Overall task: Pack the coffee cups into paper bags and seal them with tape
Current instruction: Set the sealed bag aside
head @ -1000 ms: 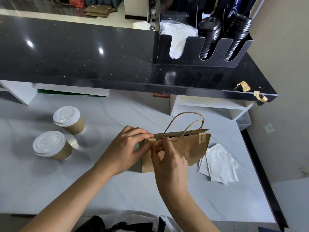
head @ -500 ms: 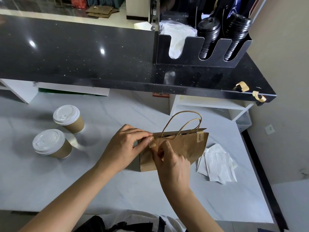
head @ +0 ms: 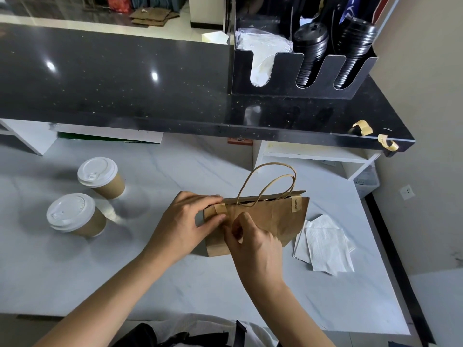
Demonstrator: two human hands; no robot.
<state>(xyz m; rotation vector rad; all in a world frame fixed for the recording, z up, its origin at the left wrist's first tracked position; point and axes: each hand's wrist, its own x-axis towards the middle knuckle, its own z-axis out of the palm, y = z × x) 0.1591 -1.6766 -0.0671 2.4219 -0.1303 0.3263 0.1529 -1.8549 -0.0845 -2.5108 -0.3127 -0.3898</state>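
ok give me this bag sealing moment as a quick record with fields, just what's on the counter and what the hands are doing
bag: brown paper bag with twisted paper handles, standing on the white marble counter, top folded shut
tape: one tan tape strip at the bag's right top edge; another tan strip at the left
left hand: left hand pinches the bag's top left corner at the left strip
right hand: right hand on the bag's front, fingers curled
cups outside bag: two brown paper cups with white lids, left of the bag
other: white napkins, right of the bag

White marble counter: paper bag, two lidded cups, napkins.
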